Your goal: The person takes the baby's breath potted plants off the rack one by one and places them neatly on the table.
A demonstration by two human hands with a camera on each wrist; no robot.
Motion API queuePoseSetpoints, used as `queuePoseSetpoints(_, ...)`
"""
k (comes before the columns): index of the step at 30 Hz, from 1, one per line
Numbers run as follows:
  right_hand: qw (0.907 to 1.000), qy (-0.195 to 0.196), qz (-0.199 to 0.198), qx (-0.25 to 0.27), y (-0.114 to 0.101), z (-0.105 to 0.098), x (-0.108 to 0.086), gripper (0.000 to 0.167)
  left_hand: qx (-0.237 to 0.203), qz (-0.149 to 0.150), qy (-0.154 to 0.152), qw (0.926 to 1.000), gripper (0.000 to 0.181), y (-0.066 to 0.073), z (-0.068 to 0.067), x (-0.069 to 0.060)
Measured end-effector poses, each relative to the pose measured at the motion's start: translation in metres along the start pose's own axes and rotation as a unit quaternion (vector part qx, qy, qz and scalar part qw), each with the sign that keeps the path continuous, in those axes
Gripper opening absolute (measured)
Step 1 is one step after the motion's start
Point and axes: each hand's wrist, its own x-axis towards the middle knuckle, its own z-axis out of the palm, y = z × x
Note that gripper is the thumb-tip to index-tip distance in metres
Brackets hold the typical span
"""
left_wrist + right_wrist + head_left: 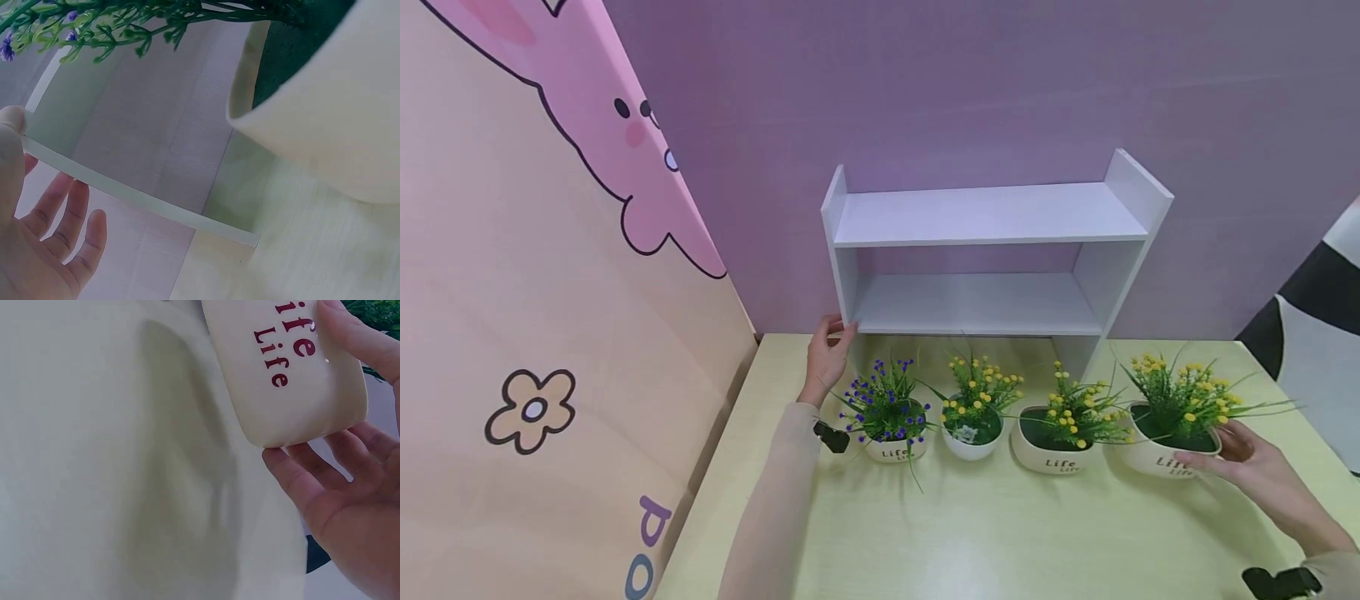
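My left hand pinches the left side panel of a white two-tier shelf. In the left wrist view its thumb lies on one face of the panel and its fingers on the other. At the right, my right hand grips the end of a cream flowerpot holding yellow artificial flowers. Its thumb presses the front of this "Life" pot, and the fingers curl round the end. A shadow lies on the table beside it; I cannot tell whether the pot is lifted.
In front of the shelf stand a purple-flowered pot, a small round yellow-flowered pot and an oval yellow-flowered pot. They share a pale table. Behind is a purple wall; a decorated wall borders the left.
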Motion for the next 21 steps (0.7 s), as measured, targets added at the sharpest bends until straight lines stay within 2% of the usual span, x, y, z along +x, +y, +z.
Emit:
queuePoseSetpoints(5,0.9998,-0.020,0.006,0.007,0.002,0.009,0.002,0.112,-0.003,-0.003,0.000,1.0000,0.043,0.000,-0.001,0.000)
queuePoseSetpoints(21,0.9994,-0.029,0.008,0.016,0.009,0.025,0.002,0.112,0.000,-0.006,0.000,1.0000,0.043,-0.001,-0.001,0.000)
